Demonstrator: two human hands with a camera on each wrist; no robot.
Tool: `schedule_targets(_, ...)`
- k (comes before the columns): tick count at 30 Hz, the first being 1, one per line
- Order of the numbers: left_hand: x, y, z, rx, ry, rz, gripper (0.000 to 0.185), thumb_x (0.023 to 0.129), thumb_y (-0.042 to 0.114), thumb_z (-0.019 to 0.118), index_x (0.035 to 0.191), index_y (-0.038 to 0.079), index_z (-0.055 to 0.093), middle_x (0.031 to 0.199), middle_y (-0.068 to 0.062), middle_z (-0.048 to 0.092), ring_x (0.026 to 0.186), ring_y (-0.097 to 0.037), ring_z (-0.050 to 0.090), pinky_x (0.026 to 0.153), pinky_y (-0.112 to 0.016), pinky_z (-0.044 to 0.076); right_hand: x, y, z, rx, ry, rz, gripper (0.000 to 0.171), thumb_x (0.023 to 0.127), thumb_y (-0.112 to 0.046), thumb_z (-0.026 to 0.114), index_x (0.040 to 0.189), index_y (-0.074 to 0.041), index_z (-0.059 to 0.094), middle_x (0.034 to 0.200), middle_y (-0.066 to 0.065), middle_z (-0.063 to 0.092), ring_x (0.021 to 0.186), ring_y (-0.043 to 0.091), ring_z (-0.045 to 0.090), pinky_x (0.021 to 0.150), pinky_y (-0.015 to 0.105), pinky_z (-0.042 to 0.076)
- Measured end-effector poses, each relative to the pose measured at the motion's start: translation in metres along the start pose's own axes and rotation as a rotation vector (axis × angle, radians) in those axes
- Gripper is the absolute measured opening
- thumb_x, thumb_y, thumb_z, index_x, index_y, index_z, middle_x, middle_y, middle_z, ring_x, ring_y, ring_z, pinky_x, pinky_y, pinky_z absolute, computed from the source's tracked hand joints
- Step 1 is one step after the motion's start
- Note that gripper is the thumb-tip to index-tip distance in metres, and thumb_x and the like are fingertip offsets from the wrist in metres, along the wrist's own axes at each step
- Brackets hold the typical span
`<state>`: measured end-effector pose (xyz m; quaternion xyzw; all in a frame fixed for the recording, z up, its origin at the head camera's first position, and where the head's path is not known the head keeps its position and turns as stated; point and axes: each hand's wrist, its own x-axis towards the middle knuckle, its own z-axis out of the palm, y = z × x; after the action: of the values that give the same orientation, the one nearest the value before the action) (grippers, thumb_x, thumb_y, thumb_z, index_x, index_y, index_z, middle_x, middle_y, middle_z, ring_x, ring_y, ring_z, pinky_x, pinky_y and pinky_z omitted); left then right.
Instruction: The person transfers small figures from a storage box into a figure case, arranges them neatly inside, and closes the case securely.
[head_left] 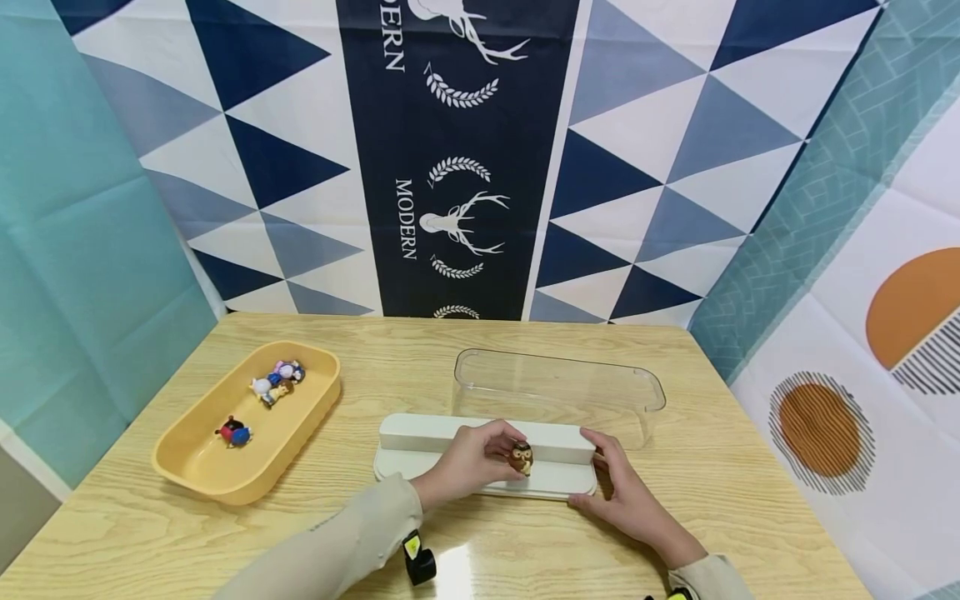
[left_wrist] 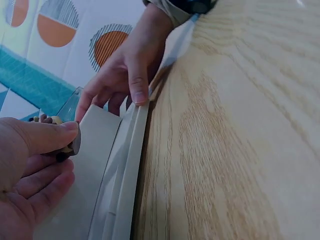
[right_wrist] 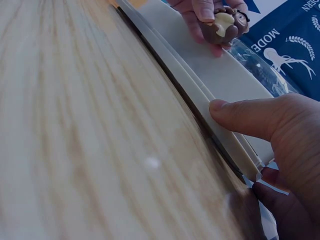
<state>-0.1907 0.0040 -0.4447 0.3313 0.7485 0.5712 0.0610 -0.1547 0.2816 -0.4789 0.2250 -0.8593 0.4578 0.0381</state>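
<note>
A small brown owl figurine (head_left: 521, 457) with a cream belly is pinched between the thumb and fingers of my left hand (head_left: 471, 457). It is held over the front step of a long white two-step stand (head_left: 427, 427). In the right wrist view, the owl (right_wrist: 226, 27) appears above the white surface. My right hand (head_left: 628, 498) grips the stand's right end. Its thumb (right_wrist: 245, 116) presses on the front edge, while the other fingers reach round the end and are partly hidden.
Behind the stand lies a clear plastic cover (head_left: 555, 377). A yellow tray (head_left: 300, 437) at the left contains several small figurines (head_left: 273, 383), with a red and blue one (head_left: 234, 432) apart from the others. A patterned cloth (head_left: 450, 275) hangs behind the wooden table (head_left: 375, 367).
</note>
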Motion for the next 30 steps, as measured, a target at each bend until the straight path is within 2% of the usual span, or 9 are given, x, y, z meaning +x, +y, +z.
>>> schedule_targets(4,0.002,0.003,0.004,0.105,-0.006,0.047,0.037,0.078,0.001,0.083,0.111,0.005,0.068,0.1,-0.008,0.074,0.088,-0.007,0.069,0.08,-0.021,0.055,0.0,0.0,0.0,-0.002,-0.002,0.005,0.088,0.084,-0.022,0.083,0.153,-0.014,0.028,0.145,0.011,0.035,0.129,0.024,0.044,0.105,0.014,0.033)
schedule_targets(8,0.004,0.004,0.008,0.156,0.005,0.088,0.037,0.077,0.003,0.084,0.111,0.006,0.07,0.103,-0.006,0.074,0.088,-0.005,0.067,0.08,-0.02,0.054,0.0,0.0,-0.001,-0.008,-0.007,0.015,0.089,0.084,-0.023,0.082,0.153,-0.014,0.027,0.146,0.011,0.035,0.131,0.021,0.042,0.106,0.015,0.033)
schedule_targets(11,0.004,0.002,0.012,0.234,0.019,0.098,0.038,0.076,0.008,0.086,0.111,0.008,0.071,0.105,-0.001,0.072,0.09,-0.003,0.062,0.082,-0.019,0.052,0.0,0.0,-0.001,-0.004,-0.008,0.011,0.089,0.084,-0.023,0.082,0.153,-0.014,0.027,0.145,0.01,0.034,0.131,0.017,0.041,0.106,0.015,0.033)
schedule_targets(16,0.004,-0.001,0.017,0.356,0.037,0.129,0.039,0.076,0.016,0.088,0.112,0.013,0.074,0.105,0.005,0.062,0.097,-0.005,0.05,0.083,-0.02,0.047,-0.001,0.0,-0.001,-0.005,-0.002,-0.022,0.088,0.084,-0.02,0.082,0.153,-0.013,0.027,0.144,0.011,0.035,0.13,0.007,0.038,0.106,0.012,0.031)
schedule_targets(21,0.006,-0.005,0.021,0.509,0.076,0.21,0.041,0.073,0.025,0.09,0.111,0.018,0.076,0.107,0.009,0.067,0.103,-0.009,0.044,0.092,-0.029,0.04,-0.001,0.001,-0.001,-0.006,0.004,-0.051,0.088,0.084,-0.017,0.082,0.153,-0.013,0.027,0.143,0.012,0.036,0.129,0.001,0.036,0.105,0.011,0.031)
schedule_targets(24,0.007,-0.006,0.023,0.575,0.095,0.222,0.042,0.071,0.029,0.09,0.11,0.021,0.077,0.113,0.009,0.066,0.108,-0.012,0.043,0.096,-0.037,0.035,-0.001,0.002,-0.001,-0.009,0.005,-0.057,0.088,0.084,-0.017,0.082,0.153,-0.013,0.027,0.143,0.012,0.036,0.129,-0.001,0.036,0.105,0.012,0.032)
schedule_targets(30,0.007,-0.008,0.025,0.629,0.121,0.206,0.042,0.071,0.031,0.089,0.11,0.023,0.077,0.108,0.006,0.056,0.109,-0.017,0.039,0.095,-0.041,0.029,-0.001,0.001,-0.001,-0.011,0.009,-0.055,0.089,0.084,-0.016,0.082,0.153,-0.012,0.027,0.142,0.012,0.036,0.129,-0.001,0.036,0.104,0.012,0.032)
